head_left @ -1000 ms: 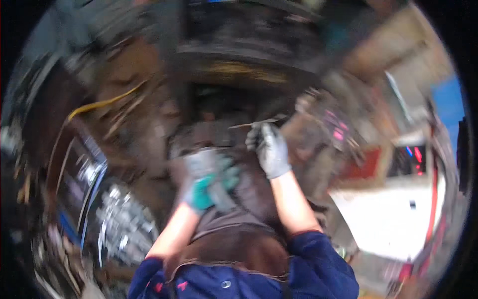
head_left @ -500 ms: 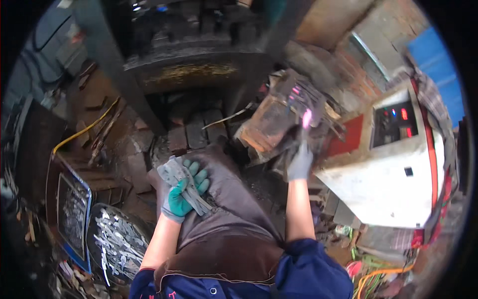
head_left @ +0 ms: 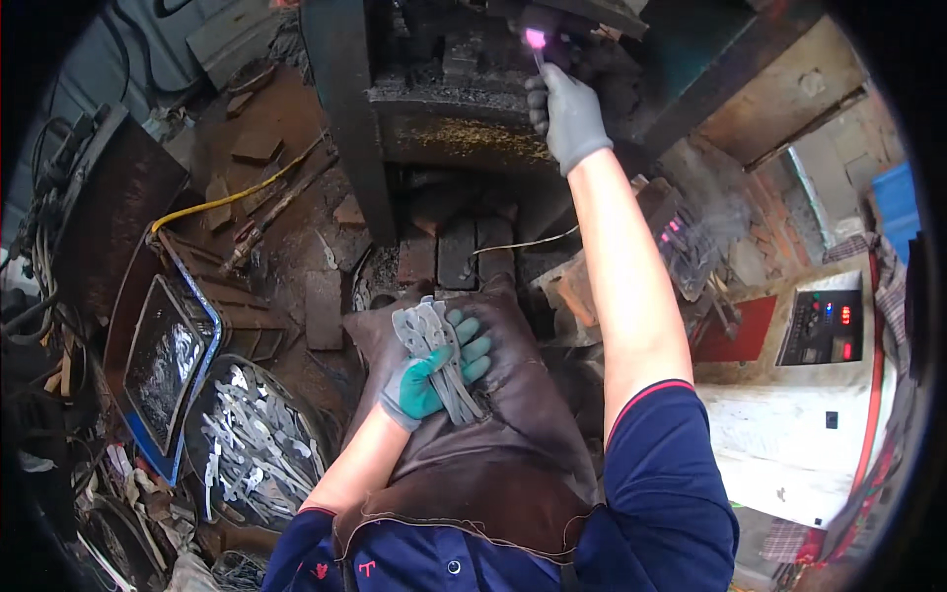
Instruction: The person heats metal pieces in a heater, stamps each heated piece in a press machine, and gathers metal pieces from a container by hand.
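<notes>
- Landmark: the dark press machine (head_left: 444,89) at the top of the head view; everything below is placed from it.
- Right hand (head_left: 567,113), in a grey glove, is raised against the front of the press, fingers curled around a thin rod or tong handle — the grip looks closed, though the tool itself is mostly hidden by the glove.
- Glowing pink-hot piece (head_left: 536,39) sits just above the right hand, at the upper part of the press, at the tip of what the hand holds.
- Left hand (head_left: 434,380), in a teal and grey glove, lies well below the press on the brown leather apron (head_left: 493,444), clasped over a bundle of flat metal blanks (head_left: 434,345).
- The blanks fan out from under the fingers, their shaped ends pointing up toward the press.
- Below and left of the press: a round tub of similar grey blanks (head_left: 252,439), with a blue-edged tray (head_left: 168,360) just beside it.
- Right of the press and lower — a white control box (head_left: 819,331) with red lights.
- A yellow cable (head_left: 237,192) runs across the rusty floor left of the press.
</notes>
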The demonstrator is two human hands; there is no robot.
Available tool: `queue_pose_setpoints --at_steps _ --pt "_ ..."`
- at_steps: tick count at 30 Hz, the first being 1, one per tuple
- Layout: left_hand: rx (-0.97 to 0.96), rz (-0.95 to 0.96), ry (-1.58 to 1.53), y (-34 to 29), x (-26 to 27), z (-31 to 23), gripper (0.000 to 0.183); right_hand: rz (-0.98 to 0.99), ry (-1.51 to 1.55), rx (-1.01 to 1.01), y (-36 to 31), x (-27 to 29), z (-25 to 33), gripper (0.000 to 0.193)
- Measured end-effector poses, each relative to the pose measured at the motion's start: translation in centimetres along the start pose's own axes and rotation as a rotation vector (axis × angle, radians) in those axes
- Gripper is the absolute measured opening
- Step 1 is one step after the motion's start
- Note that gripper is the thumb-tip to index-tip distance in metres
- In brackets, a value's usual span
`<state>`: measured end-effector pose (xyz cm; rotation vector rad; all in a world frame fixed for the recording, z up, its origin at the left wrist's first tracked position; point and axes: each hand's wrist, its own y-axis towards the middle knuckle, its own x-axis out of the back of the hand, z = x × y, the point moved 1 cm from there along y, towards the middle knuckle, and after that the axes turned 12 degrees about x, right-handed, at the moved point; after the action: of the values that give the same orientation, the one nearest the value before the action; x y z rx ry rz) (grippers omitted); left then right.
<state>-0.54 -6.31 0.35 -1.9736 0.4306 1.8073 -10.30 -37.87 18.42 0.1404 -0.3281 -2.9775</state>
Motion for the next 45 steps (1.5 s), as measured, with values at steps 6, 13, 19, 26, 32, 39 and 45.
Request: queue_pose_setpoints --at_steps 6,13,19,26,32,39,45 --pt "-0.013 -0.002 0.008 -0.4 0.2 -0.2 0.058 0.120 0.110 -0.130 0.3 -0.8 0.1 0.047" --pt "-0.060 0.011 -0.070 0.0 -0.8 -0.5 0.058 0.266 -0.083 -0.267 -17.4 5.1 -2.5 0.043" --pt "-0.085 0.025 -0.060 0.8 -0.5 0.1 0.052 0.953 -0.759 -0.088 -29.4 5.0 -3.8 0.034" --pt "-0.117 -0.140 0.077 -0.5 -1.5 0.5 0.051 0.309 -0.179 -0.360 -31.3 9.6 -4.6 0.025" --pt "-0.078 -0.123 0.115 -0.2 -1.7 0.5 0.047 -0.498 0.185 -0.213 -31.8 21.3 -7.0 0.025" --pt "-0.044 -0.120 0.149 0.8 -1.6 0.8 0.046 -0.720 0.258 -0.198 -23.8 27.5 -9.6 0.027" --pt "-0.098 -0.163 0.158 0.1 -1.3 0.3 0.052 -0.629 0.259 -0.252 -23.9 24.7 -9.1 0.032"
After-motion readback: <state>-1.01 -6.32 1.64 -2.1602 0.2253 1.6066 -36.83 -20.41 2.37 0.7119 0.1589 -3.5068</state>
